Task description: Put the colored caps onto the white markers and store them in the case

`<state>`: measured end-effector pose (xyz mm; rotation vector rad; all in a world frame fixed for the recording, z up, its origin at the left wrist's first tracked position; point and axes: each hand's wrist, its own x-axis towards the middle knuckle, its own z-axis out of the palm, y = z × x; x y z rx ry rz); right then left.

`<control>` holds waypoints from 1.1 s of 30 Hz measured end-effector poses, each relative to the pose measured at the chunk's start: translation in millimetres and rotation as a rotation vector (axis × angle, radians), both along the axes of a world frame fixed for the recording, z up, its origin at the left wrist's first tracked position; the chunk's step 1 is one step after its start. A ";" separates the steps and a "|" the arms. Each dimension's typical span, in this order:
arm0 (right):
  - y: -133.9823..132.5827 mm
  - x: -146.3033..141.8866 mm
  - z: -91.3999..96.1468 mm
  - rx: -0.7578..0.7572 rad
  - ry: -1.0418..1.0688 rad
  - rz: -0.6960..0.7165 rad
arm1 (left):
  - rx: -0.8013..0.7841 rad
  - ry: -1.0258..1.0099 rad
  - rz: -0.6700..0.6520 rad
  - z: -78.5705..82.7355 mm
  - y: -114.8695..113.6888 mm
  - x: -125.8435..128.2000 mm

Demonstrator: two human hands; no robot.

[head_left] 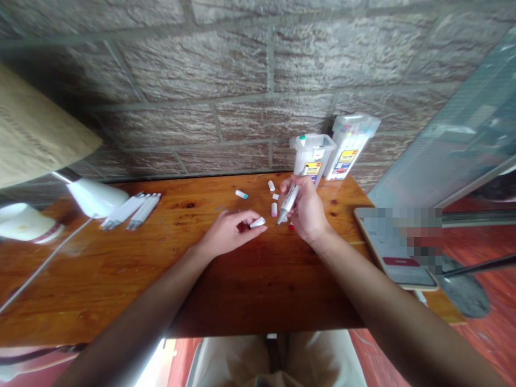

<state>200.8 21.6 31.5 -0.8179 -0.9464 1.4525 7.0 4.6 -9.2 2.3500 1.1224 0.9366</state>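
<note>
Between the thumb and fingers of my left hand [229, 231] is a white marker cap [258, 222], its open end toward the right. My right hand [308, 209] grips a white marker [289, 200], tilted with its bare grey tip pointing down and left, a short gap from the cap. Loose on the wooden table around my hands lie several caps: one with a teal end [241, 194], a white one [271, 186], one with a pink end [274, 209], and a red-ended one [291, 226] partly hidden by my right hand.
Two clear plastic marker boxes [350, 145] stand against the brick wall, the nearer one holding a green-ended marker [302, 140]. Several capless-looking markers [139, 210] lie in a group at left, beside a lamp [94, 196] and paper cup [28, 223]. A tablet [391, 258] rests at the right edge.
</note>
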 end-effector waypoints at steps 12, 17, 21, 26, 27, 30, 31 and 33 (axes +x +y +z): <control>-0.9 -2.6 1.1 -0.027 -0.015 -0.062 | -0.006 0.007 -0.021 0.8 0.0 1.0; -1.4 -3.7 0.6 -0.027 -0.036 -0.079 | -0.083 0.045 -0.028 -0.4 1.0 0.4; -0.6 -5.0 -0.1 -0.042 -0.049 -0.109 | -0.120 0.071 -0.045 -2.3 2.9 -0.4; -0.7 -6.1 -1.9 -0.019 -0.052 -0.103 | -0.118 0.069 -0.044 -3.2 3.3 -0.7; -0.7 -6.1 -2.2 -0.021 -0.056 -0.103 | -0.120 0.067 -0.040 -3.0 3.3 -0.6; -0.6 -5.7 -2.7 -0.028 -0.067 -0.115 | -0.105 0.069 -0.015 -2.7 3.9 -0.3; -0.5 -5.6 -2.8 -0.024 -0.069 -0.117 | -0.092 0.070 -0.005 -2.8 4.2 -0.3; -0.6 -5.4 -2.5 -0.006 -0.067 -0.120 | -0.071 0.072 0.008 -2.9 5.0 -0.7</control>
